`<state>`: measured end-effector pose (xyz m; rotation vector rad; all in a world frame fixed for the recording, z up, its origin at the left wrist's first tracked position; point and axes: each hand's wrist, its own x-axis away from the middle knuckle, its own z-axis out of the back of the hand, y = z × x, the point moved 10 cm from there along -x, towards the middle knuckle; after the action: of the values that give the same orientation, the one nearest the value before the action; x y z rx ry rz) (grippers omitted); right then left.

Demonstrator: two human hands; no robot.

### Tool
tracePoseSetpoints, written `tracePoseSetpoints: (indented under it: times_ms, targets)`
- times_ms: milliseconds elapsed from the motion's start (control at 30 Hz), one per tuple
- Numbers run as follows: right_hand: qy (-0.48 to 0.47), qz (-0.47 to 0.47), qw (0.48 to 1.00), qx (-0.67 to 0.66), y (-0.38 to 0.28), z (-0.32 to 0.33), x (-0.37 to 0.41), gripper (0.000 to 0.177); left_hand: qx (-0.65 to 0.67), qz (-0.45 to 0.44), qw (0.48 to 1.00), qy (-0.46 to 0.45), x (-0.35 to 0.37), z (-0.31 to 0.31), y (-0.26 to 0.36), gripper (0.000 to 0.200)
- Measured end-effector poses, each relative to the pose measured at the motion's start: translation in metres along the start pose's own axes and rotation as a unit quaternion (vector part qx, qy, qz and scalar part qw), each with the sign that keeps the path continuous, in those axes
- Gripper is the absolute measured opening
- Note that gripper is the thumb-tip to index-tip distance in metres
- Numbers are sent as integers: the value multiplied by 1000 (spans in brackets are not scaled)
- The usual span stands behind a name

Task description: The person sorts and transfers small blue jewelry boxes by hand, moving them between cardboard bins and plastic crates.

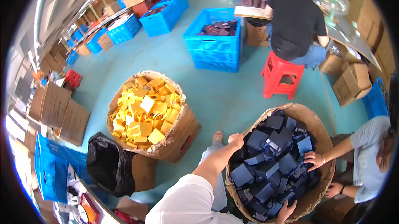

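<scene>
A big round-bellied cardboard carton (325,141) full of dark blue gift boxes (266,170) stands in front of me. My left hand (236,141), arm stretched forward from a white sleeve, is closed on the carton's rim at its far left side. My right hand (286,212) reaches over the near rim at the bottom of the view, fingers bent inward beside the blue boxes; its palm is hidden. Across from it, a co-worker's hand (314,160) rests on the boxes inside the right rim. That person's other hand (334,190) is just outside the carton.
Left of me stands another carton (176,136) heaped with yellow boxes (145,111), beside a black bag-lined box (110,165). Ahead are a blue crate (212,53), a red stool (282,76) and a seated person (295,24). More blue crates (166,16) line the left.
</scene>
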<state>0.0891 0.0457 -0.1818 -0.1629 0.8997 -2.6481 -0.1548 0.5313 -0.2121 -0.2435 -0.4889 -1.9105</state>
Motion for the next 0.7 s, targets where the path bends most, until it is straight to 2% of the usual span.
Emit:
tracePoseSetpoints:
  times_ms: [133,233,300,433,500,533,567,600,633,667,700]
  targets:
    - [-12,52,998,13,-4,-2,5,55,61,30,998,-15,29,-17,-30,26]
    - [-46,71,996,12,-30,-13,11,53,248,-22,966,68,72,8,-59,40]
    - [-68,109,992,1,-36,-30,15,50,243,-33,946,211,111,18,-99,39]
    - [-167,181,969,5,-92,-56,42,40,233,75,931,272,207,-6,-195,36]
    - [-155,262,952,14,-94,-76,52,40,236,159,934,215,251,-58,-238,36]
    - [-188,224,956,-26,-130,-69,65,32,225,199,938,170,273,-88,-255,38]
    - [-196,237,951,-30,-155,-62,75,32,220,226,944,100,297,-105,-261,40]
    - [-179,329,927,-23,-188,-53,91,30,216,254,942,27,322,-124,-264,42]
    - [-162,417,894,-19,-215,-48,108,31,219,268,938,-4,342,-148,-265,42]
    - [-156,478,864,20,-233,-52,122,19,222,279,933,-37,359,-164,-265,43]
    - [-162,485,859,19,-239,-58,128,19,226,287,930,-35,371,-168,-268,43]
